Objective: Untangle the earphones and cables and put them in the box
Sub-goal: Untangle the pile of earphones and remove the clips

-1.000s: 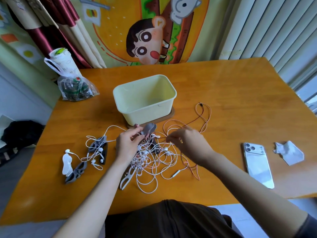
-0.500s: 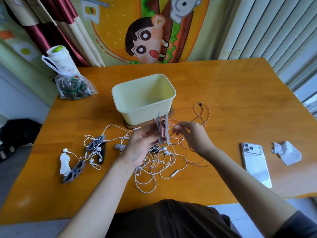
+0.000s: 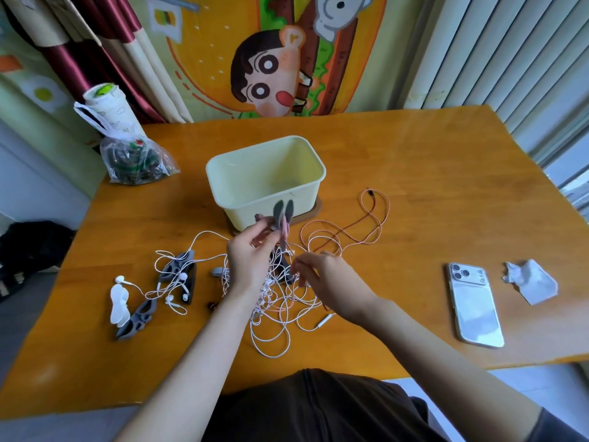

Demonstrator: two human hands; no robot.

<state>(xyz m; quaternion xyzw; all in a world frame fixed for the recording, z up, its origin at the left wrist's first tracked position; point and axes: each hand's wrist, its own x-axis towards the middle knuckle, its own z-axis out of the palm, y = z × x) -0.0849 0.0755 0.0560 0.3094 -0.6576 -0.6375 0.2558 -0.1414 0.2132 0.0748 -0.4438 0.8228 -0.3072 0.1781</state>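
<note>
On the wooden desk [image 3: 414, 173], just before the pale box [image 3: 248, 215], the left hand [image 3: 251, 260] lifts a grey cord winder [image 3: 283, 212] in a pinching grip, seemingly so the tangle of earphone cables [image 3: 280, 301] hangs free while the right hand [image 3: 331, 282] pinches a strand.

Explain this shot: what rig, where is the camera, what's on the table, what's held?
No robot: a person's two bare hands, filmed by one wide-angle camera worn on the head, looking down. On the orange wooden table lie a pale yellow plastic box, a white phone, a crumpled white tissue and a tangle of white earphone cables. The left hand holds up a flat grey cable winder; the right hand seems to pinch a strand of the tangle.
</note>
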